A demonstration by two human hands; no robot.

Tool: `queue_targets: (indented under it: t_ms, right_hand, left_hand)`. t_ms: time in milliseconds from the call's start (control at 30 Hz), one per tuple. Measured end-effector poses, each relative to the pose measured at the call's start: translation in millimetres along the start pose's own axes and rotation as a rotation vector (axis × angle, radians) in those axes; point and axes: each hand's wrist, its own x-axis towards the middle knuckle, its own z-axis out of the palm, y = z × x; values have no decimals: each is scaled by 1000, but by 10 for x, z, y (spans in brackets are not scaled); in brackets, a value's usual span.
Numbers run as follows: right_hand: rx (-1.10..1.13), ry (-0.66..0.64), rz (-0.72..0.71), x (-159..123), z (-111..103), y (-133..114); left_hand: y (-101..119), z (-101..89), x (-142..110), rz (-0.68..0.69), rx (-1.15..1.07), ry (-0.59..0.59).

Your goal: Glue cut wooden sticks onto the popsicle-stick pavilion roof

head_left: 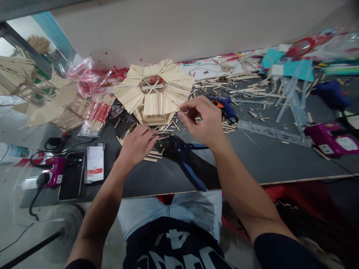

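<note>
A model roof of pale wooden sticks [153, 89] stands on the dark table [260, 164] in front of me. My right hand [202, 120] is pinched at the roof's front right edge, fingers closed on a small wooden stick. My left hand [138, 144] rests palm down on loose wooden sticks [153, 155] below the roof, its fingers curled and touching them. A blue-handled cutter [185, 158] lies between my hands.
A blue glue gun [224, 106] and a clear ruler [273, 132] lie to the right, with stick scraps [238, 80] behind. Purple devices [331, 140] [53, 175], two phones [84, 172] and stick bundles [95, 112] sit around. The table's front edge runs near my lap.
</note>
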Motion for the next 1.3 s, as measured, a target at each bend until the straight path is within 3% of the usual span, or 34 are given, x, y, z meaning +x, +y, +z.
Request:
queue_targets:
  t_ms: [133,333,600,767,1300]
  right_hand:
    - [7,-3,29,-2,2,-8]
    - [16,-8,35,-12,1,11]
    - [8,5,-42,-16,-13,-23]
    - [-18,24,-65,-14,-8,-22]
    - [90,41,85,-50,-3,-36]
  left_hand:
    - [96,-288,172,-7,-51,105]
    - [252,-519,524,21,-29,47]
    - [337,-443,922,19,54,-73]
    - [283,-381,954,24,9,-73]
    - [211,-339,964,120,57,-15]
